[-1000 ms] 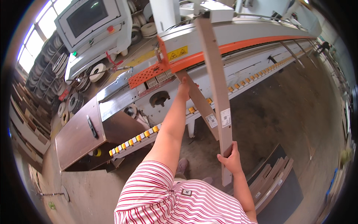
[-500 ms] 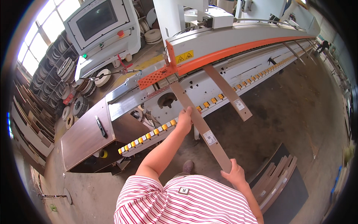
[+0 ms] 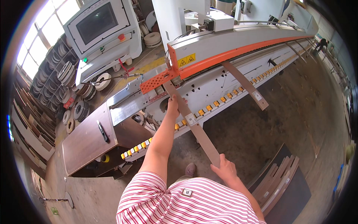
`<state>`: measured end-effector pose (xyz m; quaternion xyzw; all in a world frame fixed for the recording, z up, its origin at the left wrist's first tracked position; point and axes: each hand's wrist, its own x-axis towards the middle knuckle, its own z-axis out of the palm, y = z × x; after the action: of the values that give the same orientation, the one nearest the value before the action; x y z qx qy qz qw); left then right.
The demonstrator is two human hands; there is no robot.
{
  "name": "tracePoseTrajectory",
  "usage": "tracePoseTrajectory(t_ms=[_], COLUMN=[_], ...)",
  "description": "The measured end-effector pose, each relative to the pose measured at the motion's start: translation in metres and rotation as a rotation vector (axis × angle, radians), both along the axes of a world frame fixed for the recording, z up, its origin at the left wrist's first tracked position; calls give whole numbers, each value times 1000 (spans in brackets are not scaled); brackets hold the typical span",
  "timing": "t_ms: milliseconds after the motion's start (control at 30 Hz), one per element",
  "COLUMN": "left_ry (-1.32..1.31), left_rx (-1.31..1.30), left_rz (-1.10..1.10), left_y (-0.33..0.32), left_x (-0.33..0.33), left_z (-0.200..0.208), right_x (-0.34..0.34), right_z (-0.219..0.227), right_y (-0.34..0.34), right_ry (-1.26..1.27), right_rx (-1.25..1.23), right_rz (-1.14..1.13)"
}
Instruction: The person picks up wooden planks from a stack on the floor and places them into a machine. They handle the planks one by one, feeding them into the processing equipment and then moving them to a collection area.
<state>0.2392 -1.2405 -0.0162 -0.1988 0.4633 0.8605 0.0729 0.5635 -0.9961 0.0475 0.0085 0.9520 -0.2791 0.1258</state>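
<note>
A long narrow brown board strip (image 3: 204, 140) with a white label lies slanted across the yellow-rollered rail (image 3: 201, 112). Its far end reaches the orange perforated guard (image 3: 158, 81) of a long grey machine. Toward that end my left hand (image 3: 173, 106) grips the strip, fingers closed around its left edge. My right hand (image 3: 225, 168) is closed on the near end. A second labelled strip (image 3: 244, 84) sticks out from under the machine's orange-edged beam (image 3: 209, 63), further right, untouched by either hand.
Several more strips (image 3: 278, 179) are stacked on a dark board at lower right. A utility knife (image 3: 102, 131) lies on the brown cabinet (image 3: 84, 140) at left. Behind it stands a control console (image 3: 97, 23), with rolls of edging tape (image 3: 81, 111) nearby. A person (image 3: 321, 44) is far off.
Both hands have shifted left with the strip, its far end now closer to the perforated guard. The second strip has travelled right along the machine.
</note>
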Motion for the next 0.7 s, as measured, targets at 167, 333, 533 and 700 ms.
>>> tracePoseTrajectory(t_ms=[167,333,533,700], left_ry=[-34,-109,-137,-151], left_rx=[50,-91,-136,-107], left_rz=[0,3,12,21], left_y=[0,-1,2,10], left_x=[-5,-10,-11,-17], left_z=[7,14,17,18], right_x=[-14,-19,-23,-29], right_z=[8,9,2,2], right_y=[-7,-11,-9,-1], right_ry=[-29,-59,-66,-65], right_rx=[-16,-50,-75,-86], right_rz=[16,19,32,35])
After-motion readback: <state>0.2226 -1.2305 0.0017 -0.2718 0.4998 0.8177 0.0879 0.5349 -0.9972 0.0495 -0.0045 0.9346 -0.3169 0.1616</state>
